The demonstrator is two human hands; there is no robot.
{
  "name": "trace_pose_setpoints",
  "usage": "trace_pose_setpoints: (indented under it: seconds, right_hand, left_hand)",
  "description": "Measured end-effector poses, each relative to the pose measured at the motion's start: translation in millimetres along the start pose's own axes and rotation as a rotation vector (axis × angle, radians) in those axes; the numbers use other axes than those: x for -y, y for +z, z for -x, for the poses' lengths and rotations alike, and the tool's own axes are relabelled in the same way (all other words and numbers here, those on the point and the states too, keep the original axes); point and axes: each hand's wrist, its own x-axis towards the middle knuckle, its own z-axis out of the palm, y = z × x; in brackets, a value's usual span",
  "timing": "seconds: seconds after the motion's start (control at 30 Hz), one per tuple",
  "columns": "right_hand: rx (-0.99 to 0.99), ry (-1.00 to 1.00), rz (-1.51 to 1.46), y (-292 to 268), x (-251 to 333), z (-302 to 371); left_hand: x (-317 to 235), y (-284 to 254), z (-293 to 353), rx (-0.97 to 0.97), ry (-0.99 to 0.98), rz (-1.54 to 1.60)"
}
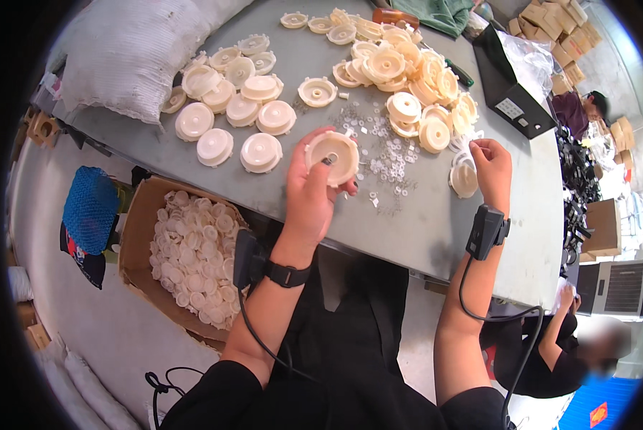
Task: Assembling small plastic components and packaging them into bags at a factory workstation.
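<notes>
My left hand (310,197) is closed round a round cream plastic part (343,153) with a raised hub, its thumb lying across the open face. Over at the right, my right hand (493,170) has thumb and fingertips pinched together beside some thin white rings (460,141). Whether one of those rings is in the pinch I cannot make out. A cream disc (464,180) lies on the grey table just below those fingertips. Between my hands are scattered small white washers (394,159) and tiny dark metal bits (389,211).
Cream round parts stand in a group (241,109) at the left and a heaped pile (407,64) at the back. A white woven sack (124,61) rests at far left. A black box (511,82) stands far right. Below left, a carton (136,240) holds many white pieces.
</notes>
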Motion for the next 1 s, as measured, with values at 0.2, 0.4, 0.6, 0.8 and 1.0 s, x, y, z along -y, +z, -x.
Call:
trace_pose_setpoints:
  seconds: [0.2, 0.4, 0.6, 0.8, 1.0]
  right_hand:
    - [-0.011, -0.327, -0.127, 34.7, 32.5, 21.3]
    - [0.043, -0.556, -0.098, 56.8, 59.2, 39.4]
    - [0.294, -0.580, -0.077, 86.8, 100.5, 23.5]
    - [0.382, -0.631, 0.222, 130.3, 122.3, -21.1]
    - [0.348, -0.551, 0.112, 129.0, 124.1, -27.7]
  left_hand:
    - [1.8, -2.2, 4.2, 0.068, -0.002, -0.050]
    - [2.0, -7.3, 8.1, 0.256, 0.001, -0.147]
    - [-3.7, -7.2, 9.2, 0.262, -0.032, -0.181]
    - [-3.3, -10.1, 6.4, 0.119, -0.027, 0.090]
    - [1.6, -11.2, 4.2, 0.030, -0.004, 0.182]
